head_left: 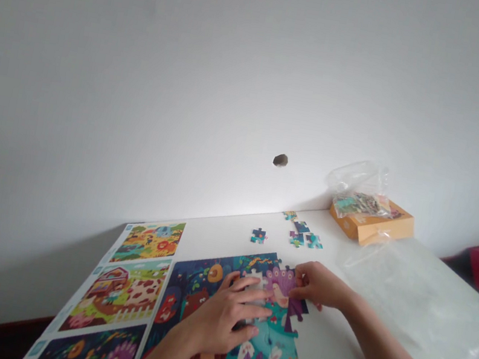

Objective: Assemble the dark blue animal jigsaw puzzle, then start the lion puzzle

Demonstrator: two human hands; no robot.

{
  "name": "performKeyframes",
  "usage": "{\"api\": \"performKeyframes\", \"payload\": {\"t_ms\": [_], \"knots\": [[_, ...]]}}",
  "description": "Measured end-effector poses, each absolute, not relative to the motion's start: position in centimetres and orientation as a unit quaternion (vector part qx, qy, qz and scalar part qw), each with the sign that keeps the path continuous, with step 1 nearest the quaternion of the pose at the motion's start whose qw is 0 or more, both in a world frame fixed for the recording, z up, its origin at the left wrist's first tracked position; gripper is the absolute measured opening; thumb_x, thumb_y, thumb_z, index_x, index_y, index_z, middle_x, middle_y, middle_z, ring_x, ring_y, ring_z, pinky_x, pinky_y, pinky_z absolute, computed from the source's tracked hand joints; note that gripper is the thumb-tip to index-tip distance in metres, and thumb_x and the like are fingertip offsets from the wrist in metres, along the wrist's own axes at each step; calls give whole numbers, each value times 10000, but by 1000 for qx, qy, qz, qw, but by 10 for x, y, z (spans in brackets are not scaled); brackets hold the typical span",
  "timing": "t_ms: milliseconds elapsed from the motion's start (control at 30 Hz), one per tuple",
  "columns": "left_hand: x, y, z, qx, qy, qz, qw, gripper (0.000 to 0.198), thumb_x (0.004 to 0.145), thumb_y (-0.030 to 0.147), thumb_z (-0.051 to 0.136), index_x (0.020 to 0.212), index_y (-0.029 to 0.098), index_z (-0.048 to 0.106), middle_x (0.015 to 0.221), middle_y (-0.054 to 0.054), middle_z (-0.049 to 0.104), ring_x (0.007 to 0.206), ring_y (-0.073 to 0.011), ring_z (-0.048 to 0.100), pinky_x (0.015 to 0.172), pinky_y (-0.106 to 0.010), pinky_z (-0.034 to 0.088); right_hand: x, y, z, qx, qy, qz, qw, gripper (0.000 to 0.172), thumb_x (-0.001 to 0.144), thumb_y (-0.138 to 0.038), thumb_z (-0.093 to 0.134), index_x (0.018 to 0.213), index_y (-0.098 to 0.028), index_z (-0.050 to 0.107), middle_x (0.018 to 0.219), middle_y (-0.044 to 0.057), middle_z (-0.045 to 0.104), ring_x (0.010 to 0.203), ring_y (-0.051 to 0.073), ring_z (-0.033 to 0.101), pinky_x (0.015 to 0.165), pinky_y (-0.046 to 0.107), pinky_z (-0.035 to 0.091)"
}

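Note:
A partly assembled jigsaw puzzle [282,337] lies on the white table, showing a bear, rabbits and a purple peacock. My left hand [229,309] rests on it with fingers spread, beside a pale gap in the picture near the peacock. At the puzzle's right edge, my right hand [316,284] has thumb and fingers closed on a purple jigsaw piece, mostly hidden by the fingers. Beyond the puzzle lies a loose dark-blue piece [259,235]. Several more loose pieces [296,239] are grouped to its right.
Left of the puzzle, a printed picture sheet [126,295] shows animal scenes. At the back right, a clear bag of pieces [361,203] sits on a yellow box [373,229]. Clear plastic [413,294] covers the table's right side. The white wall [232,111] has a hole [280,160].

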State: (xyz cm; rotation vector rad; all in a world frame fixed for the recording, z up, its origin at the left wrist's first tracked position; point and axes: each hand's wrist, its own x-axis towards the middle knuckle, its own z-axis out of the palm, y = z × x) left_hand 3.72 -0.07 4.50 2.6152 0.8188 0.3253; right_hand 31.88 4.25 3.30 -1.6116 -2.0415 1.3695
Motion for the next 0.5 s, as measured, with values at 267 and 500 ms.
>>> {"api": "performKeyframes", "payload": {"t_ms": [267,500], "knots": [[36,-1,41,922,290,171,191,326,896,271,613,1207,352,674,1361,-7,609,1310,-282,482,1127,-502,320,323,53,30,-605,-732,214,228,237,849,-424,591,776,-203,632,657,-5,638,614,143,582,585,250,413],[27,13,17,834,403,340,161,333,958,130,421,1075,256,706,1209,-69,640,1167,-220,558,1005,-410,474,321,65,15,-562,-780,96,259,351,938,-377,504,1210,-202,642,1282,111,630,1145,269,566,998,398,421]]}}
